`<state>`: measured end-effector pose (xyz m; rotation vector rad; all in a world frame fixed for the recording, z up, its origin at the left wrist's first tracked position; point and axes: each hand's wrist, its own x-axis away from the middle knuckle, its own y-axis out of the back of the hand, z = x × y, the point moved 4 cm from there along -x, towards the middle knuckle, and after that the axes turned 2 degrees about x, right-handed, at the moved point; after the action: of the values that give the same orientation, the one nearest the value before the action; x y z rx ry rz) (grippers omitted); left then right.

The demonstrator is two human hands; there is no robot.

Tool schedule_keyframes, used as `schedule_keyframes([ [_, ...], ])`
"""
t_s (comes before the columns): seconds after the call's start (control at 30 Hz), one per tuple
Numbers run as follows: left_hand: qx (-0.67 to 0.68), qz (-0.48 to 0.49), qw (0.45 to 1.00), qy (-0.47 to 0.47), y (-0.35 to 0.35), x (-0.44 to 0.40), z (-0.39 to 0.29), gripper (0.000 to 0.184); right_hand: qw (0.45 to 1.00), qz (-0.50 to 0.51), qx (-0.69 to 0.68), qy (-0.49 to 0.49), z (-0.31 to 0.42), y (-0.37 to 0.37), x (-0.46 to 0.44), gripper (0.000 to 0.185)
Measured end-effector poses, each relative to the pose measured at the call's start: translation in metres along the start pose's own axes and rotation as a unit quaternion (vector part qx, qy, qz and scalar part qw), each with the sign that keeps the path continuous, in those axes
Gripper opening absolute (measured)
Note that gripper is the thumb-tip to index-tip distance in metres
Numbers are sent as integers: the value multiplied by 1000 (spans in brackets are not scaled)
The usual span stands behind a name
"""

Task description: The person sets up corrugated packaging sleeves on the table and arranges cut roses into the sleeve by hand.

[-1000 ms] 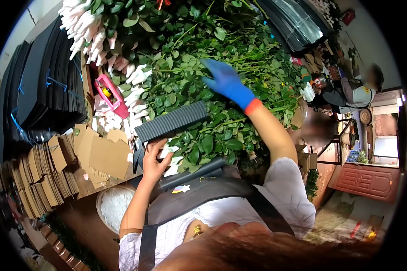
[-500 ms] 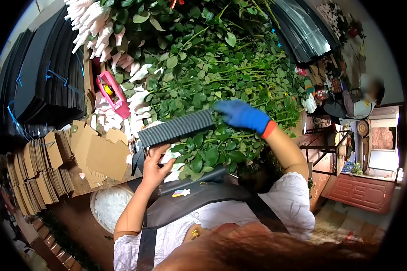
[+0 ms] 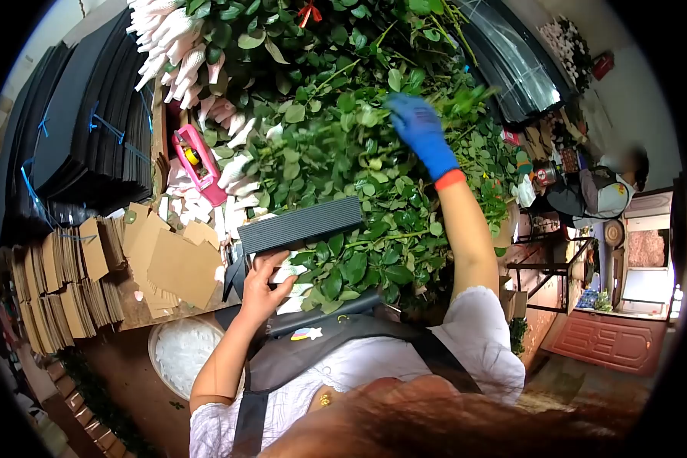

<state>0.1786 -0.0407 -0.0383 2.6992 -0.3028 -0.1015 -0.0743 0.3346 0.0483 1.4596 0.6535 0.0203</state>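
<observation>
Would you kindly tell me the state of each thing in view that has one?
Ribbed board: covering some foliage.
Left hand: bare, at the board's near edge.
Right hand: gloved, blurred, over the foliage.
Black sheets: stacked, tied with blue string.
Cardboard: some stacked, some spread loose.
Tub: holding white pieces.

Left background: a whitish plain wall (image 3: 75,11) is showing at the top corner. A brown wooden worktable (image 3: 133,311) is ending above a dull reddish-brown floor (image 3: 139,374). Right background: a pale grey, shadowed wall (image 3: 633,114) is rising behind the work area. A black metal-barred frame (image 3: 538,268) is standing near a glossy reddish-brown panelled door (image 3: 607,341), which is appearing sideways in the tilted view. Above the door, a bright rectangular opening (image 3: 646,284), window or doorway undetermined, is glowing white. A greyish floor (image 3: 576,368) is lying partly in shade.
</observation>
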Motion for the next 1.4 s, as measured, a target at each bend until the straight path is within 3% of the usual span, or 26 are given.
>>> schedule_keyframes([
  [0.07, 3, 6, 1000, 0, 0, 0, -1, 55, 980, -175, 95, 20, 34, 85, -6, 35],
  [0.17, 6, -2, 1000, -9, 0, -1, 1, 54, 975, -208, 22, 79, 31, 80, 9, 44],
  [0.27, -3, -4, 999, -32, 1, 0, 3, 53, 995, -74, 55, 31, 22, 74, -3, 46],
  [0.3, -6, -7, 999, -38, 0, -2, 2, 53, 977, -213, 3, 30, 20, 90, -5, 45],
  [0.4, -11, -9, 999, -30, -3, 2, 4, 52, 984, -175, 16, 24, 30, 90, -11, 43],
  [0.43, -10, -8, 999, -33, -2, 4, 2, 53, 993, -101, 57, 21, 30, 78, -11, 42],
  [0.53, -11, -10, 999, -37, -3, 1, 4, 53, 961, -272, -55, -7, 4, 106, -3, 40],
  [0.57, -9, -9, 999, -40, -3, 1, 6, 53, 954, -301, -3, -11, 1, 118, 7, 35],
  [0.67, 0, -9, 999, -38, -2, 2, 5, 54, 980, -187, 54, -44, 17, 161, 40, 29],
  [0.73, 20, -15, 999, -25, -5, 2, 8, 56, 988, -152, -10, -12, 39, 202, 60, 31],
  [0.8, 28, -37, 998, -37, -9, 3, 21, 59, 994, -22, -104, 1, 31, 198, 97, 32],
  [0.9, 74, 22, 997, 21, -14, 0, 36, 61, 987, 126, -91, -40, 30, 155, 161, 33],
  [1.0, -16, -48, 998, -48, -9, 2, 25, 57, 982, 186, -34, -17, 17, 63, 232, 45],
  [1.03, 4, -43, 998, -40, -12, 3, 31, 57, 965, 251, -57, -54, 13, 42, 245, 53],
  [1.17, 41, -28, 999, 1, -15, 3, 34, 61, 907, 325, 267, -22, 44, 84, 202, 58],
  [1.27, 49, -22, 999, -6, -13, 1, 30, 64, 977, 176, 120, 3, 112, 134, 140, 58],
  [1.33, 29, -27, 999, -15, -10, 1, 24, 64, 973, 112, -198, 41, 170, 123, 117, 51],
  [1.4, 26, -27, 999, -5, -9, 2, 22, 64, 957, 222, -180, 42, 214, 83, 117, 42],
])
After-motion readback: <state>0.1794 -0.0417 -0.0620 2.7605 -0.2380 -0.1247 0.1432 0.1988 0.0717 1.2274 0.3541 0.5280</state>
